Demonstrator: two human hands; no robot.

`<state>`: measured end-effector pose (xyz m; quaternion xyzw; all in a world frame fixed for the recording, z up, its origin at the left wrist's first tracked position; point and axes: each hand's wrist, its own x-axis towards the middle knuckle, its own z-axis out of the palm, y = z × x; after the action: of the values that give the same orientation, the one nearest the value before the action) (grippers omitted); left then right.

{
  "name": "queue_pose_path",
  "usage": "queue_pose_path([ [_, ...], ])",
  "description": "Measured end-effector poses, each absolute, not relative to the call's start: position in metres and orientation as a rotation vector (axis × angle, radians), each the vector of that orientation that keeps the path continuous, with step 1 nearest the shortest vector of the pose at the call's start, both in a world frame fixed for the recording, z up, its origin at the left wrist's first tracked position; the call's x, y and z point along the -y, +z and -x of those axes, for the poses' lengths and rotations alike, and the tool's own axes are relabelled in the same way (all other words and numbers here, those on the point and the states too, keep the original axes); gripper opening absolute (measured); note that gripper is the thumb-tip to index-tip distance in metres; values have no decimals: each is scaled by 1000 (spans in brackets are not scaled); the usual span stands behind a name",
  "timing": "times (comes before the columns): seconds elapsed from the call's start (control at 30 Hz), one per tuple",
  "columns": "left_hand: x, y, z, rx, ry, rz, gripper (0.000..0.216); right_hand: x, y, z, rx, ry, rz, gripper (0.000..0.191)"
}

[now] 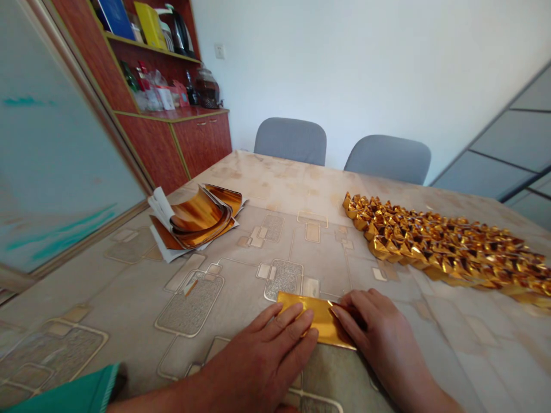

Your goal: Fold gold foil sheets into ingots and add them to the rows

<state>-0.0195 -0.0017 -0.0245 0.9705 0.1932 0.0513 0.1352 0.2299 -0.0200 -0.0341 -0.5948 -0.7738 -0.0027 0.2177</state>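
A folded strip of gold foil paper (323,319) lies flat on the patterned tablecloth in front of me. My left hand (269,350) rests on its left part, fingers stretched out and pressing down from above. At the right end, my right hand (379,330) pinches the corner of the strip between thumb and fingers, lifting or bending that edge a little. Part of the right end is hidden behind these fingers.
A stack of loose gold foil sheets (200,215), curled, with white backing, lies at the left. Rows of folded gold paper pieces (443,241) stand at the right. Two grey chairs (290,139) are behind the table (275,172); a red-brown cabinet (172,135) stands at the left.
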Motion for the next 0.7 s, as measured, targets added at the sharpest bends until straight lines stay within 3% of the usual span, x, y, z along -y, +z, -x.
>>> queue_pose_path([
  [0.37,4,-14,16,-627,-14,-2774,85,19,-33,-227,2163,-173,1665,25],
  [0.57,5,-23,21,-629,78,-2755,84,36,-15,-210,2305,-166,1263,21],
  [0.7,5,-30,24,-619,161,-2713,79,54,-20,-198,2377,-252,1128,30],
])
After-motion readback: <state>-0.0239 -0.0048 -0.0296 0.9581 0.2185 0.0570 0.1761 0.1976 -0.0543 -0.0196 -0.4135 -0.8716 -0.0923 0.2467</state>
